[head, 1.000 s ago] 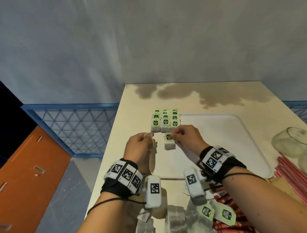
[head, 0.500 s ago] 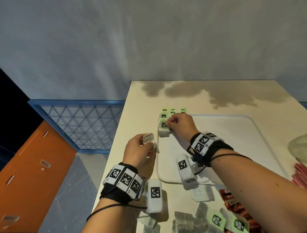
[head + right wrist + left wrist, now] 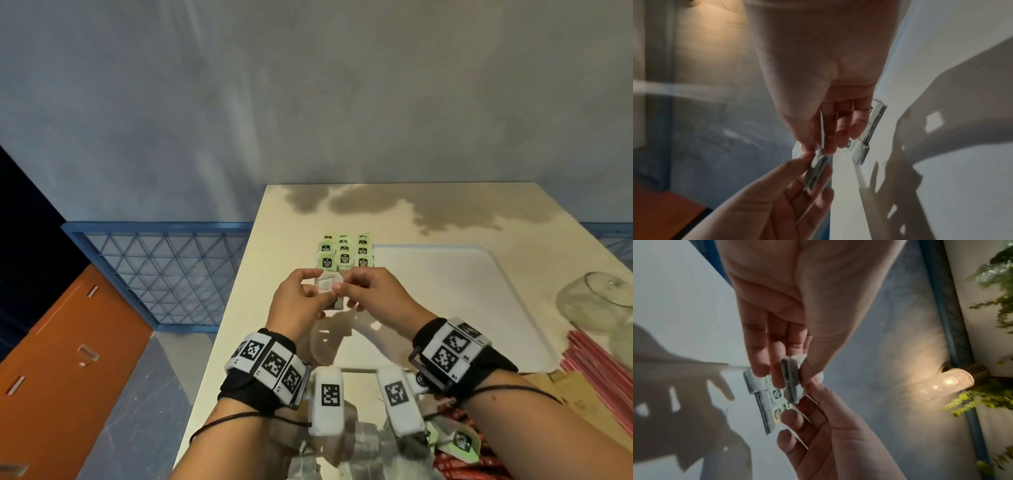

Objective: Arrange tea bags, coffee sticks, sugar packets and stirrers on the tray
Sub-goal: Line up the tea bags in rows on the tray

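A: Both hands met over the near-left part of the tray. The left hand and the right hand each pinched the same tea bag between thumb and fingertips, holding it clear of the tray.

B: And the block behind them?

A: Three columns of tea bags with green tags lay in the tray's far-left corner, neat and overlapping like shingles. From the left wrist you could see the held bag edge-on, a soft grey pillow with crimped paper ends, the laid rows just beyond it.

B: So how far along was it?

A: Early, I'd say. Only tea bags had gone on the tray; most of its smooth white surface with the rounded raised rim was bare. A loose heap of more tea bags waited at the near table edge.

B: The rest?

A: Red packets lay beside that heap, and a sheaf of thin pink sticks sat to the right, off the tray. Whether those were coffee, sugar or stirrers I couldn't tell. A clear glass jar lay tipped beside them.

B: Table?

A: Pale cream, matte, with a dark blotchy stain along its far side.
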Demonstrator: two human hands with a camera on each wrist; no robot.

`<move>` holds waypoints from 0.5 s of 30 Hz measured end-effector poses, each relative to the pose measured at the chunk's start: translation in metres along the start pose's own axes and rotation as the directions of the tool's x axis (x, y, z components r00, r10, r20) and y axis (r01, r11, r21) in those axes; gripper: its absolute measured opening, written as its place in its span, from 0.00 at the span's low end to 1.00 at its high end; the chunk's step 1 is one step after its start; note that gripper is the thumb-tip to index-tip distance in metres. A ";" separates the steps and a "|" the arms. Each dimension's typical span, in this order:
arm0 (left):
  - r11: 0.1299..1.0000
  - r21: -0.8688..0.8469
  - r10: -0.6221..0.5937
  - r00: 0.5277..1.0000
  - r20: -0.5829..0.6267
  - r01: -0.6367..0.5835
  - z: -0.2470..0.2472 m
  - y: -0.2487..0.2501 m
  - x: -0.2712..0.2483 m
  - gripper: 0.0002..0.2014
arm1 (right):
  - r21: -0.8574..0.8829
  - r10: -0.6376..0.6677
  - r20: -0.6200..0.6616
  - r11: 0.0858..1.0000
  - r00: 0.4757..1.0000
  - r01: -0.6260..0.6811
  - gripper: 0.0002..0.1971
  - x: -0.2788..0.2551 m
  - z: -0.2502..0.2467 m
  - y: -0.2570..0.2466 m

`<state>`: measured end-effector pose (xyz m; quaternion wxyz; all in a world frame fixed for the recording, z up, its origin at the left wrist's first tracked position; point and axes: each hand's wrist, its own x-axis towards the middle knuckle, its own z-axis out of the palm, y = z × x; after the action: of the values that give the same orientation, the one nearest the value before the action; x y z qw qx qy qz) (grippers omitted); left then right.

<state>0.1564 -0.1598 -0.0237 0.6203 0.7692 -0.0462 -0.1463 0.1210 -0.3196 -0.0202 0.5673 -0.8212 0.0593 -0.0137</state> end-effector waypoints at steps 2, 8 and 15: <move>0.993 0.107 0.059 0.998 -0.014 -0.057 0.004 0.004 -0.006 0.23 | 0.035 0.026 -0.065 0.999 0.998 -0.024 0.07 -0.009 -0.005 0.002; 0.976 0.180 0.126 0.992 0.015 -0.127 0.019 0.017 -0.025 0.17 | -0.071 0.018 -0.215 0.997 0.976 -0.034 0.10 -0.025 -0.012 -0.001; 0.984 0.111 0.145 0.988 -0.047 -0.139 0.032 0.016 -0.027 0.14 | -0.203 -0.085 -0.177 0.978 0.981 0.048 0.09 -0.036 -0.003 -0.015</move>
<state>0.1229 -0.1871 -0.0094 0.5880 0.7998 -0.0915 -0.0779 0.0862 -0.3134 -0.0033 0.4741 -0.8703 0.0849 -0.1030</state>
